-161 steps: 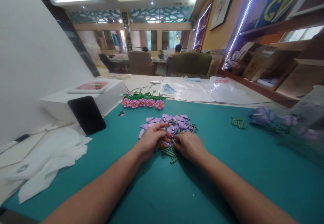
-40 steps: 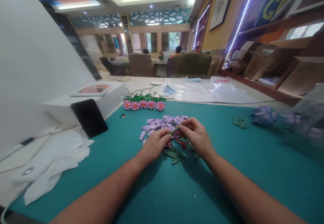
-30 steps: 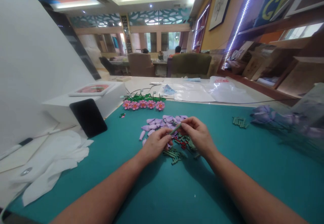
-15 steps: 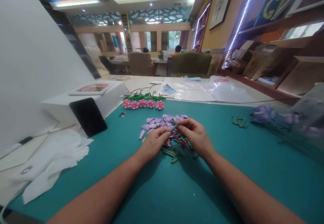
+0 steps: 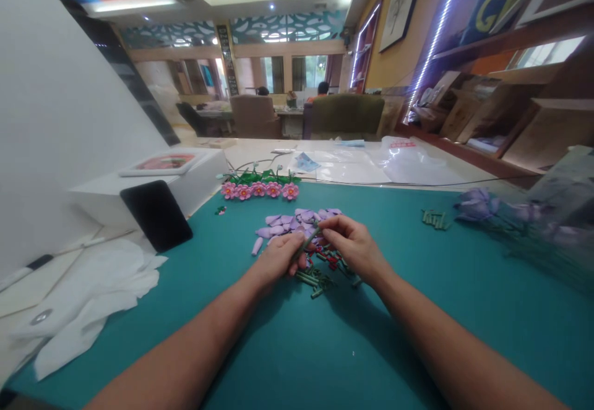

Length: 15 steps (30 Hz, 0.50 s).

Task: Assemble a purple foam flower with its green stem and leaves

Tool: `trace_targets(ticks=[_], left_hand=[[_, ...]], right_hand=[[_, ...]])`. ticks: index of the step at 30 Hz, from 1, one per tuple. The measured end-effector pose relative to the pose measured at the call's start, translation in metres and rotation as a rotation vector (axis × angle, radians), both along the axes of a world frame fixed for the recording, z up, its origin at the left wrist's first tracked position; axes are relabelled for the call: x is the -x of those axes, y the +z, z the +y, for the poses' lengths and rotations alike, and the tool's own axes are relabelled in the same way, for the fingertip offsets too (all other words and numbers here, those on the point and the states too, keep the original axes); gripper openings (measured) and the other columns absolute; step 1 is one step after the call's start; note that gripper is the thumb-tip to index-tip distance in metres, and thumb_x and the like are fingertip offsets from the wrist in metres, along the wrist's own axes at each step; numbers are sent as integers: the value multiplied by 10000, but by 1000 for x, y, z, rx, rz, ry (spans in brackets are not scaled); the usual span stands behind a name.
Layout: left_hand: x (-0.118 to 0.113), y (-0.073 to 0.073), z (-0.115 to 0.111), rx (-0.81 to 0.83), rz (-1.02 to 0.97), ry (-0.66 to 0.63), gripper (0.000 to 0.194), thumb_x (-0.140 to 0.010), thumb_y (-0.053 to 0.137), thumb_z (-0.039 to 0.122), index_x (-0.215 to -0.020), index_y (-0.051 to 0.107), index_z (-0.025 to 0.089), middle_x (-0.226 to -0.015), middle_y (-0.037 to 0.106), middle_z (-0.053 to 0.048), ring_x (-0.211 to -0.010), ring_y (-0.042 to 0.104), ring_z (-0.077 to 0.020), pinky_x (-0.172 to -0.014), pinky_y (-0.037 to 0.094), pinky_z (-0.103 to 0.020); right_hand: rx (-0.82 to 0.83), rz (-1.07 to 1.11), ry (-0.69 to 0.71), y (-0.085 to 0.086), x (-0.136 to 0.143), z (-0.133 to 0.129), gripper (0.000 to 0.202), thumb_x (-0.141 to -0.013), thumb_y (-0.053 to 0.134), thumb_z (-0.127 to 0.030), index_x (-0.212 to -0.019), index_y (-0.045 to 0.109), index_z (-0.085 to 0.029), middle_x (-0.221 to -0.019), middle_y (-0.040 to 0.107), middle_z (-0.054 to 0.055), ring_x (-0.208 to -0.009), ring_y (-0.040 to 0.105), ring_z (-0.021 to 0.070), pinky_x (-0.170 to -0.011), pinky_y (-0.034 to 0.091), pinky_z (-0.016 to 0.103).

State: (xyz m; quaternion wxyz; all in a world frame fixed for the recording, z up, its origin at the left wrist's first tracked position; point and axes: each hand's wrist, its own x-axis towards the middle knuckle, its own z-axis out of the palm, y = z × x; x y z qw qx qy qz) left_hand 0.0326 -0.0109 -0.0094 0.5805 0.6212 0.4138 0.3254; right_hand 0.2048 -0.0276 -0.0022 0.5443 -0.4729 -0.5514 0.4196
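My left hand [image 5: 277,260] is closed on a thin green stem piece [image 5: 308,240], which slants up to the right. The fingertips of my right hand [image 5: 352,248] pinch the upper end of that same piece. Behind my hands spreads a pile of light purple petal pieces [image 5: 278,222]. Small red pieces [image 5: 331,258] lie partly hidden beneath my right hand. Just below them is a heap of green stem pieces [image 5: 315,280] on the green mat [image 5: 297,348].
Pink flowers [image 5: 258,190] with green leaves lie in a row at the mat's far edge. On the right are short green tubes [image 5: 434,219] and purple flowers [image 5: 477,205]. A black tablet-like device [image 5: 156,215] leans on a white box [image 5: 99,196]; white tissue [image 5: 99,298] lies at left.
More of the green stem piece now shows between my hands, and it sits steeper. My left hand has turned slightly, so its lower fingers show. The view has shifted a little.
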Motion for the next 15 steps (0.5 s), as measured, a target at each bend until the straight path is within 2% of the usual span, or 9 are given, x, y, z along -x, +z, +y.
trace_targets(ticks=[8,15], left_hand=[[-2,4,-4,29,-23,-34,392,-844,479,539,-794,564,159,-565,561,22,-397,401,-66,-432,286,-208],[-2,2,-1,33,2,-46,277,-796,587,436,-798,551,161,-550,541,38,-375,361,-51,-409,218,-208]], right_hand=[[6,3,26,-3,3,0,180,-636,710,-337,-707,618,-200,-639,665,-23,-590,596,137,-569,468,264],[-18,-25,58,-5,4,-1,116,-674,662,-319,-727,627,-222,-661,691,-20,-629,641,167,-605,501,295]])
